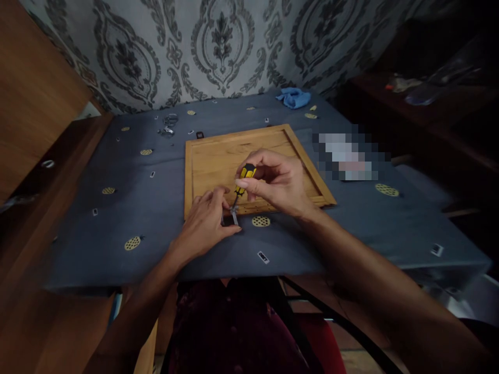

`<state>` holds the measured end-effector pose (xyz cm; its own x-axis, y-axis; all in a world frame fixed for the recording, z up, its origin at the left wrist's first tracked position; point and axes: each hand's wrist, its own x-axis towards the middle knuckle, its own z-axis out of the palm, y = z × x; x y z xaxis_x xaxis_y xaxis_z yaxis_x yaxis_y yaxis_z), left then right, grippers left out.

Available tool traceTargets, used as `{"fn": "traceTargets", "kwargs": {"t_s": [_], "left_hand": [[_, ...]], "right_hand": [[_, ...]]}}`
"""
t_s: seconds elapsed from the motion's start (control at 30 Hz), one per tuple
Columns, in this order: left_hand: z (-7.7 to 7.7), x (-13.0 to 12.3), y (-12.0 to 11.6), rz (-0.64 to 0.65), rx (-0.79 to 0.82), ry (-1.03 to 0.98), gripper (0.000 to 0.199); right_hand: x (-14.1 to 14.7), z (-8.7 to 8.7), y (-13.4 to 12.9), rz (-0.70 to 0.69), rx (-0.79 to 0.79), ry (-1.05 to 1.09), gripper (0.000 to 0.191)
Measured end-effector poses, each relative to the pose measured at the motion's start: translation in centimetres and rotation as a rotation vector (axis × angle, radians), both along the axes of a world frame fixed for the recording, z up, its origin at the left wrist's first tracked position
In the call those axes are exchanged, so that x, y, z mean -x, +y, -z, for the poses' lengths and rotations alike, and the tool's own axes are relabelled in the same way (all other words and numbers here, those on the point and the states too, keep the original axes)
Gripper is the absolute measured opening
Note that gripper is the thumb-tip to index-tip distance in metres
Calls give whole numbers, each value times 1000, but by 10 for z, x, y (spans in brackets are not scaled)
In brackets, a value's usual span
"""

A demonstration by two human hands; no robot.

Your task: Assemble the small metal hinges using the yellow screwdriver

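Observation:
My right hand (278,179) is closed around the yellow and black handle of a screwdriver (242,179). Its shaft points down at a small metal bracket (234,217) on the near edge of a framed wooden panel (218,156). My left hand (208,218) grips that bracket, thumb in front and fingers behind, resting at the panel's near left part. Whether the tip sits in a screw is too small to tell. The panel lies flat on the table.
A dark blue cloth with pineapple prints covers the table (156,208). Small metal pieces (167,127) lie at the back left. At the back right is a crumpled blue cloth (294,97); a blurred-out item (346,156) lies right of the panel. A patterned curtain (222,47) hangs behind.

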<state>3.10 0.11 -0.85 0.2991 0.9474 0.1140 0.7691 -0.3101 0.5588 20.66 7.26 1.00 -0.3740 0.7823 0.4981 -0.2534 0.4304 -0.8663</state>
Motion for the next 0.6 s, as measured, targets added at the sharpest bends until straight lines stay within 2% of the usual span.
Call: {"fn": "traceTargets", "kwargs": {"t_s": [0.17,0.4,0.6], "left_hand": [[0,0,0,-5,9,2,67],[1,1,0,-2,-4,5,67],[2,1,0,-3,-18,-5,61]], "right_hand": [[1,-2,0,50,-10,12,42],[-4,-4,-1,-16,-70,-37,22],[-1,-1,2,17,-59,3,31]]}}
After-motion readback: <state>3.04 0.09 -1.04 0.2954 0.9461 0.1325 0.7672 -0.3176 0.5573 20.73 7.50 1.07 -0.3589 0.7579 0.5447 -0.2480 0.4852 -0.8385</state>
